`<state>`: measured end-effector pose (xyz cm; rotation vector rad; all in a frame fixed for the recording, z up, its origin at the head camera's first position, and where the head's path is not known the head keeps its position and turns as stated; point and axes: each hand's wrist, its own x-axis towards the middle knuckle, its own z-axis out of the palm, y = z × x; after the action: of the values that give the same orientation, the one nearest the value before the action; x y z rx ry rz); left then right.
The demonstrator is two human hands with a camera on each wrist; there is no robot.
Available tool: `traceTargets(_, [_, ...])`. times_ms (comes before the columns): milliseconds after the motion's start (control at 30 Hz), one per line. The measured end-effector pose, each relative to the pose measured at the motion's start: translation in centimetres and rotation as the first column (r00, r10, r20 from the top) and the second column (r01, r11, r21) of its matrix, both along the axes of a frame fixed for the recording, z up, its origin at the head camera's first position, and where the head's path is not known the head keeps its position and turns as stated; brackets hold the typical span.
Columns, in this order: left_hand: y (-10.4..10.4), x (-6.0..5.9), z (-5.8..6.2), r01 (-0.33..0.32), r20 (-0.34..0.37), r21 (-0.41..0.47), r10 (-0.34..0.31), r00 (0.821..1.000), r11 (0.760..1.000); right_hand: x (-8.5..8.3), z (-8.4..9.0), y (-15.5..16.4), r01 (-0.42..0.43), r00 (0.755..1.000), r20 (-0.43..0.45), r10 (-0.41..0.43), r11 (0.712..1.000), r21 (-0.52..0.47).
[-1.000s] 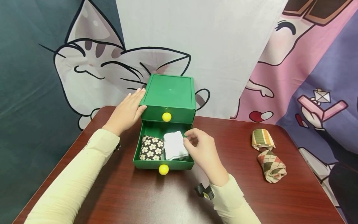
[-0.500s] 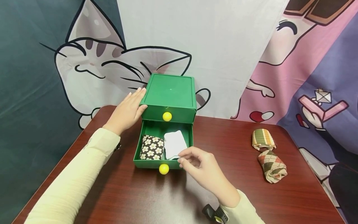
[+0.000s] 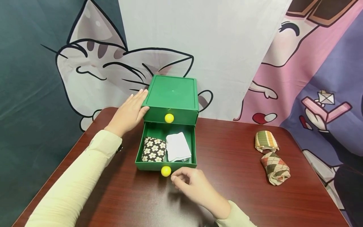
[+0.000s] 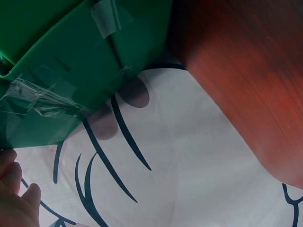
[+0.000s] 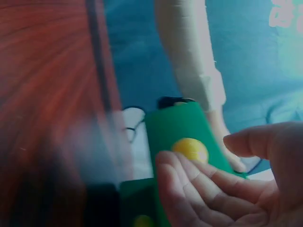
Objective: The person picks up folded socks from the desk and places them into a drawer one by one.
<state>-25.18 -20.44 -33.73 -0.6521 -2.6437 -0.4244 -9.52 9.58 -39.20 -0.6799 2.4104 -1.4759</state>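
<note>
The drawer (image 3: 165, 148) juts out of the box (image 3: 171, 97) toward the person, long axis front to back, knob (image 3: 165, 171) nearest. The right hand (image 3: 195, 186), fingers loosely curled and holding nothing, sits just beside the knob. The left hand (image 3: 129, 113) lies flat against the box's left side.

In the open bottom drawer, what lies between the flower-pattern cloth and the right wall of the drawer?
In the head view, a folded white cloth lies there, beside the flower-pattern cloth and filling the right half of the open drawer. Nothing else shows between them.
</note>
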Motion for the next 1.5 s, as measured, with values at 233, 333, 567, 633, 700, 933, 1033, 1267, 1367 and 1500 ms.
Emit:
traceTargets(233, [0.1,-0.1,0.1,0.006,0.000,-0.003,-0.006,1.000,1.000,-0.4,-2.1,-1.4,0.042,0.999,0.008,-0.042,0.999,0.012])
traceTargets(333, [0.1,-0.1,0.1,0.004,-0.006,-0.004,-0.004,1.000,1.000,-0.6,-2.4,-1.9,0.047,0.999,0.000,-0.047,0.999,0.003])
traceTargets(567, [0.2,-0.1,0.2,0.004,-0.017,-0.003,-0.004,1.000,1.000,-1.0,-2.3,-2.4,0.063,0.997,-0.046,-0.063,0.998,0.001])
traceTargets(633, [0.2,-0.1,0.2,0.002,-0.023,-0.005,-0.002,1.000,1.000,-1.1,-2.3,-2.5,0.068,0.996,-0.058,-0.068,0.998,-0.009])
traceTargets(700, [0.2,-0.2,0.2,0.001,-0.024,-0.006,-0.001,1.000,1.000,-1.2,-2.3,-2.5,0.078,0.995,-0.067,-0.079,0.997,-0.017])
traceTargets(933, [0.3,-0.4,0.2,0.000,-0.027,-0.015,-0.001,1.000,1.000,-2.4,-2.1,-2.8,0.122,0.986,-0.104,-0.127,0.991,-0.053])
traceTargets(1033, [0.3,-0.3,0.1,-0.002,-0.031,-0.018,0.002,1.000,1.000,-3.1,-2.1,-3.0,0.141,0.985,-0.086,-0.148,0.986,-0.084])
traceTargets(1267, [0.2,-0.1,-0.1,-0.004,-0.031,-0.001,0.004,1.000,1.000,-4.6,-2.3,-3.7,0.194,0.979,-0.041,-0.199,0.976,-0.104])
traceTargets(1367, [0.2,-0.1,-0.3,-0.005,-0.031,0.005,0.005,1.000,1.000,-5.2,-2.5,-4.1,0.214,0.975,-0.040,-0.220,0.970,-0.118])
traceTargets(1500, [0.2,0.0,-0.3,-0.008,-0.028,0.011,0.009,1.000,1.000,-5.9,-2.6,-4.6,0.239,0.968,-0.034,-0.247,0.959,-0.151])
